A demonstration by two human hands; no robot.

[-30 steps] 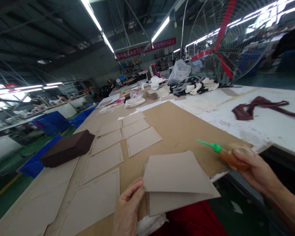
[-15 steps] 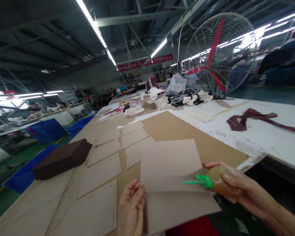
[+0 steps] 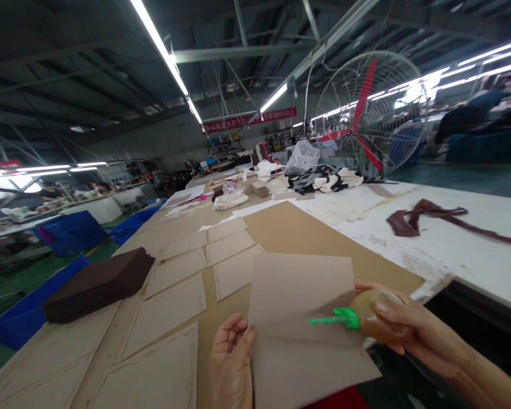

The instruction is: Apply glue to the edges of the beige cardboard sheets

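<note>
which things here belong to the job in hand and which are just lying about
Seemingly in the job:
squeeze bottle with green nozzle, in the right hand
beige panel, its left edge at the left hand
similar panels laid in rows

Seemingly just lying about:
brown strip on the white table
translucent plastic bag
heap of fabric pieces

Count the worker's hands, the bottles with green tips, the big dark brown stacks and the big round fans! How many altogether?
Hands: 2, the left hand and the right hand
Green-tipped bottle: 1
Big dark brown stack: 1
Big round fan: 1
Total: 5
</note>
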